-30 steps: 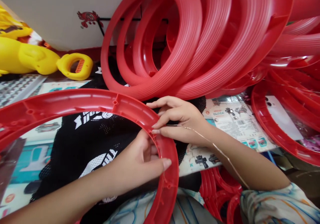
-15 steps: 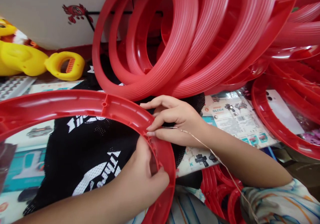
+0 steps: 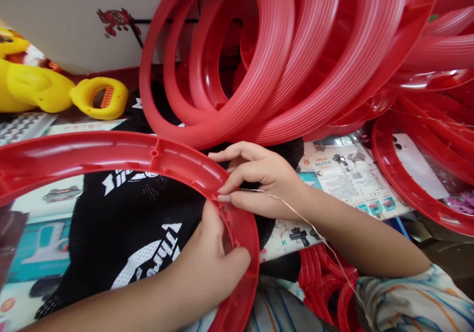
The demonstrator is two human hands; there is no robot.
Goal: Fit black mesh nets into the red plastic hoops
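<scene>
A large red plastic ring (image 3: 103, 152) lies with its hollow, ribbed side facing me. My left hand (image 3: 207, 268) is closed around the ring's near right part, thumb on the channel and fingers inside the opening. Over the ring's upper right, my right hand (image 3: 261, 176) pinches a thin copper-coloured wire (image 3: 320, 233) between thumb and fingertips. From there the wire trails back along my right forearm to my lap. The wire's end at the ring is hidden by my fingertips. Beneath the ring is black mesh fabric (image 3: 126, 223) with white print.
Several red rings (image 3: 276, 46) lean in a stack behind my hands, with another ring (image 3: 388, 174) at the right. A yellow plastic toy (image 3: 40, 88) and a yellow handle (image 3: 99, 97) are at the left. Printed cardboard (image 3: 344, 174) covers the surface. More red parts (image 3: 326, 282) are below.
The view has shifted slightly, so the yellow pieces and fabric appear a little farther right. My hands keep nearly the same hold on the ring and wire.
</scene>
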